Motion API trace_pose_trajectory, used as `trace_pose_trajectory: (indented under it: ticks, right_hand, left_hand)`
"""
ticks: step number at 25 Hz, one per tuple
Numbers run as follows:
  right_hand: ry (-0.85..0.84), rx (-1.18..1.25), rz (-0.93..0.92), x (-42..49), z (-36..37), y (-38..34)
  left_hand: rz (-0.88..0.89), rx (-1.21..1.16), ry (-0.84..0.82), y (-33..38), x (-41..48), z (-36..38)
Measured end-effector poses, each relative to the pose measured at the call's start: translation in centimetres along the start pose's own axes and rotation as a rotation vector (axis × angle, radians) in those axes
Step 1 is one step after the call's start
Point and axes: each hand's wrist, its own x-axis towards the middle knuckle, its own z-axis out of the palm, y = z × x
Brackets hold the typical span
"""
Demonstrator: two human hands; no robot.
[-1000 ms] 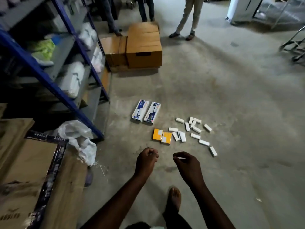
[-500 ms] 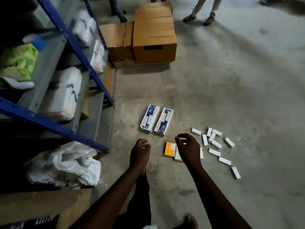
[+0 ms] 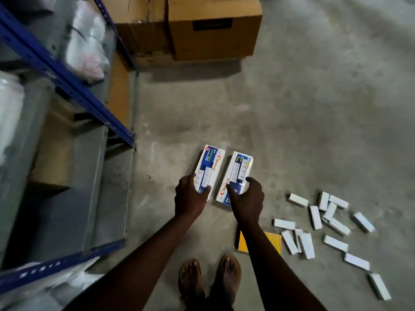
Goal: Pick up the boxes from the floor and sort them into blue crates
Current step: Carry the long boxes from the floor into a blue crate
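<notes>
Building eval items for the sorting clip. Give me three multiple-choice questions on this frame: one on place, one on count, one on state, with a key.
1. Where do the white boxes lie, relative to the Choice boxes?
A. To their right
B. To their left
C. Stacked on them

2. How many Choice boxes are there?
A. One
B. Two
C. Four

3. What is the left grip doing?
A. Hanging open, off everything
B. Holding a white box
C. Gripping a Choice box's near end

Key:
1 A: they are scattered on the side beyond the right grip.
2 B: two lie side by side, one under each grip.
3 C: its fingers and thumb curl round the end of the left one.
</notes>
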Motion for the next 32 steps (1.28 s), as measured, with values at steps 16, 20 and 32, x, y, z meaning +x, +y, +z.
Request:
trace_pose_trajectory:
  ticks: [16, 20, 32]
  right_hand:
    - [-0.146, -0.397, 0.153, 16.0, 29.8, 22.2]
    - [-0.073, -0.278, 0.174, 16.2, 28.1, 21.7]
    - [-0.154, 1.047, 0.063, 2.6, -9.3, -0.9]
  left_hand:
    - [-0.045, 0.437, -0.02, -16.1, 26.2, 28.6]
    - [-0.061, 0.333, -0.009, -15.9, 26.4, 26.9]
    - [-0.126, -0.762, -0.68, 8.8, 1.2, -0.5]
